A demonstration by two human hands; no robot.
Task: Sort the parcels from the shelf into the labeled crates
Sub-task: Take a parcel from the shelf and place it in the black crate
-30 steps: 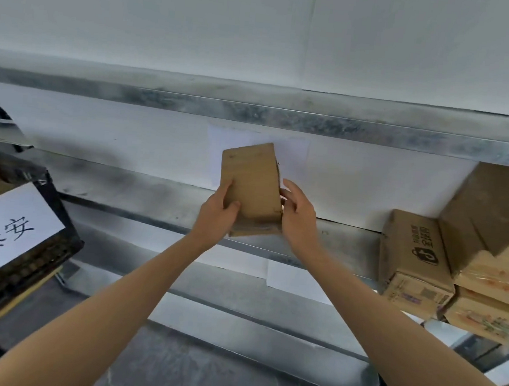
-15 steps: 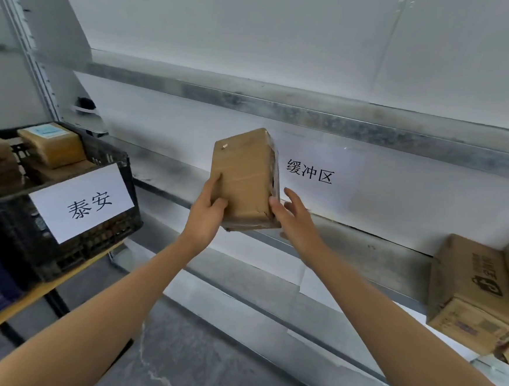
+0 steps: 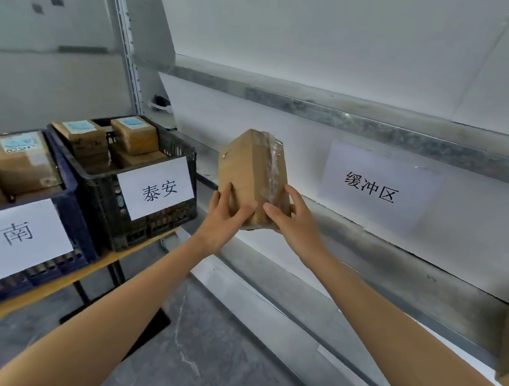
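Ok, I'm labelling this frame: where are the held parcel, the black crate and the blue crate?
parcel (image 3: 246, 167), head view, brown front face.
black crate (image 3: 153, 230), head view, front wall below label.
blue crate (image 3: 76, 221), head view, right front corner.

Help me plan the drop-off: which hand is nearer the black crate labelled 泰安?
Left. The left hand grips the parcel on the side facing the black crate; the right hand holds the parcel's opposite side, farther from it.
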